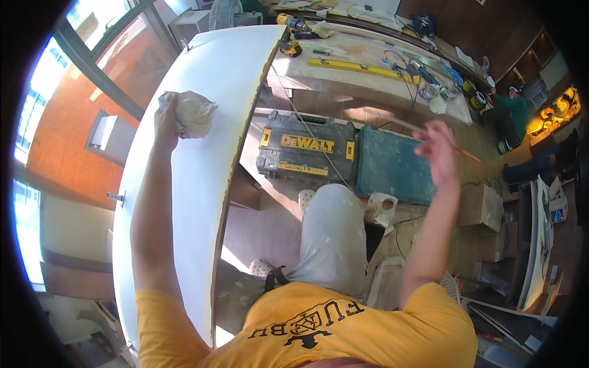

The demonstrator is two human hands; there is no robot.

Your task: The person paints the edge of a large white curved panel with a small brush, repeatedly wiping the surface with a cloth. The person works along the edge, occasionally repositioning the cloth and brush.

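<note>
On the white panel [202, 67] to my left, my left hand [164, 122] is closed on a crumpled off-white rag [195, 115], which rests against the panel's face. My right hand [439, 150] is raised at the right, its fingers bent round a thin stick [469, 156] with an orange end. The stick slants across the hand, and its exact kind is too small to make out. Small metal hinges [115, 197] sit along the panel's outer edge.
A black toolbox [307, 132] and a teal case [392, 159] lie ahead. Beyond them, a workbench [368, 89] holds a yellow spirit level [362, 69], a cordless drill [293, 23] and cables. A tape roll [385, 204] is near my knee. Another person [509, 113] crouches far right.
</note>
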